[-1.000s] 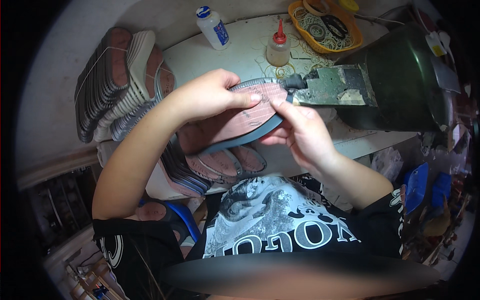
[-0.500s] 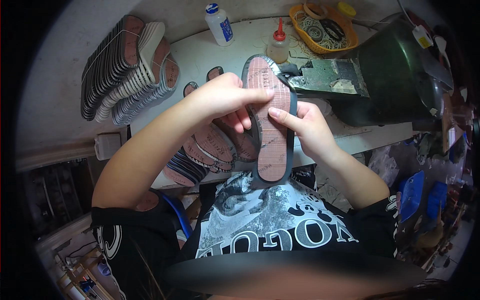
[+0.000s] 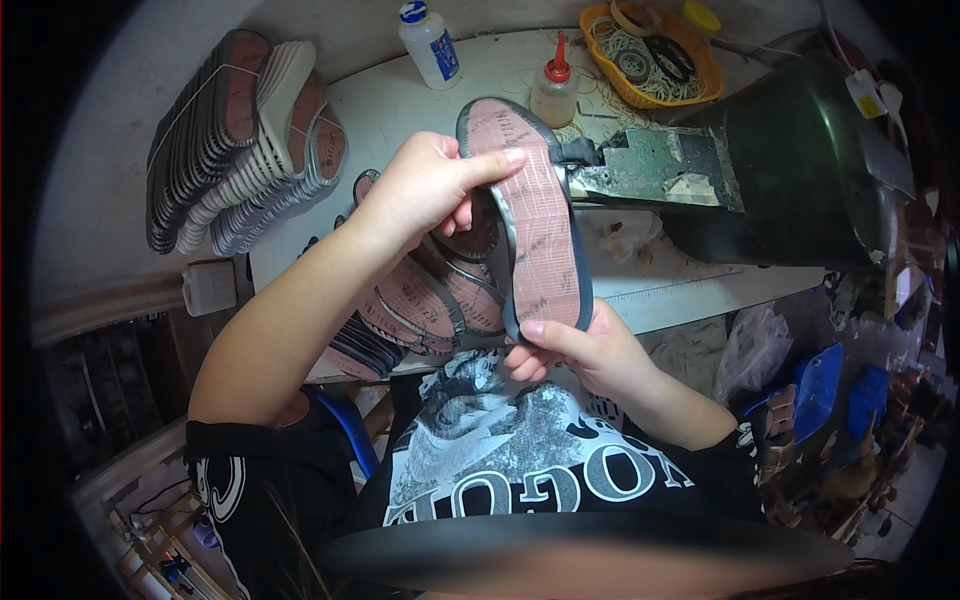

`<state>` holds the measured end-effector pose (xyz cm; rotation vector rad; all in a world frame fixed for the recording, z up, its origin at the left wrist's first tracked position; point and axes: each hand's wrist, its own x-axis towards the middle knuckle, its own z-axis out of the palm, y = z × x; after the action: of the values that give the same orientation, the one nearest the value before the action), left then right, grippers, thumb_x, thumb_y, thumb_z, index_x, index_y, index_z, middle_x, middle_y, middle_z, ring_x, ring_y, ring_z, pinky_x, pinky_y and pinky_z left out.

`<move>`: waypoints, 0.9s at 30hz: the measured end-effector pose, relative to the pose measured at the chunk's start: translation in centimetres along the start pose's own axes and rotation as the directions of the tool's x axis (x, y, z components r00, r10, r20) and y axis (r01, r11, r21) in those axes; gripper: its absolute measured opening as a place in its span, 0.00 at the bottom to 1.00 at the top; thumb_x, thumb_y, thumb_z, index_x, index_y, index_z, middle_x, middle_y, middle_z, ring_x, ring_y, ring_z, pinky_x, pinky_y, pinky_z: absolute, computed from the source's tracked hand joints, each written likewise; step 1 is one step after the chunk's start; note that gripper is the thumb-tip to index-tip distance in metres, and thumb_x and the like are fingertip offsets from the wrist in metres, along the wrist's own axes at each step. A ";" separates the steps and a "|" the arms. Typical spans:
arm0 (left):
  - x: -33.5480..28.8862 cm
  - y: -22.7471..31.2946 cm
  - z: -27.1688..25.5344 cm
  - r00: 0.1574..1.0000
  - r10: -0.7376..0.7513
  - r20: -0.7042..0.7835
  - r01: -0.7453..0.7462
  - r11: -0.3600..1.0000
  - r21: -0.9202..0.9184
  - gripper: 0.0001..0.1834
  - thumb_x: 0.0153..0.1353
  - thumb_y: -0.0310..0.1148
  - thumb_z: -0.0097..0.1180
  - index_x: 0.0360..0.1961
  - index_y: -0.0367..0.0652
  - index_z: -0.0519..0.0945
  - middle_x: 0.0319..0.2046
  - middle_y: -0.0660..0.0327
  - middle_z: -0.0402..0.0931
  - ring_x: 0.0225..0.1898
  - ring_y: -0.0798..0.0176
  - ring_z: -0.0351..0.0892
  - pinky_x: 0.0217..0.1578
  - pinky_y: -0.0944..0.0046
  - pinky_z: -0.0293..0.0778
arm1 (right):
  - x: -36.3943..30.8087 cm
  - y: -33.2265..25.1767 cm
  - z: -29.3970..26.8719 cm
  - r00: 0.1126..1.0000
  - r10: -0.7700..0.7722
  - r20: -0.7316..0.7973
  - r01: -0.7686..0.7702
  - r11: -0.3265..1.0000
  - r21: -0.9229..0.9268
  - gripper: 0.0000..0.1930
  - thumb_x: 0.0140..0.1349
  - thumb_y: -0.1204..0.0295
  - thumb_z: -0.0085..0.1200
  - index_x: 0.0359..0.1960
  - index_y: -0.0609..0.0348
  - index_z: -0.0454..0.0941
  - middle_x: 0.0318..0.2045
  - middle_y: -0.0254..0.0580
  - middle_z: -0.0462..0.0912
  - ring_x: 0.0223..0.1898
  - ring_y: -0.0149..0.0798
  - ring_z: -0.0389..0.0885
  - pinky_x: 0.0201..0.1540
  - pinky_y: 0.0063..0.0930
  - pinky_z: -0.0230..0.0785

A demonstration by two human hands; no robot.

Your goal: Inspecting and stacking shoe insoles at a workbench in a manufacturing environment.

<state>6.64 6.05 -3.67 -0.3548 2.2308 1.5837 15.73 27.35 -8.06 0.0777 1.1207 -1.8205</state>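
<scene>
A shoe insole (image 3: 545,245) with a pinkish, grid-lined face and a dark edge is held up before me, its wide end pointing away. My left hand (image 3: 435,185) grips its left side near the far end, thumb lying on the pink face. At the near end my right hand (image 3: 585,350) pinches it, thumb on top and fingers curled underneath. Below and left of the held piece, several similar pink-faced insoles (image 3: 410,300) lie overlapping on the white table (image 3: 370,115). The underside of the held piece is hidden.
Tied stacks of insoles (image 3: 215,130) stand at the far left. A white bottle with a blue cap (image 3: 432,50), a red-tipped squeeze bottle (image 3: 555,95) and a yellow basket of bands (image 3: 655,90) are at the back. A green machine (image 3: 780,160) occupies the right.
My right hand has slid from the insole's middle to its near end. The insole has shifted slightly left and tilted, and my left hand has moved a little left with it.
</scene>
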 end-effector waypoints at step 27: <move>6.4 6.2 -3.3 0.666 0.320 0.674 -0.737 0.420 0.530 0.22 0.52 0.50 0.63 0.31 0.40 0.77 0.16 0.55 0.70 0.20 0.54 0.73 0.24 0.59 0.67 | 3.4 -5.9 2.1 0.956 -0.113 -0.272 0.202 0.923 0.328 0.20 0.70 0.62 0.46 0.47 0.72 0.74 0.37 0.57 0.82 0.38 0.41 0.85 0.41 0.26 0.79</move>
<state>-2.20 5.08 -0.31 1.0446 2.4275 0.5775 10.31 24.21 -4.61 0.4495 0.9761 -2.1902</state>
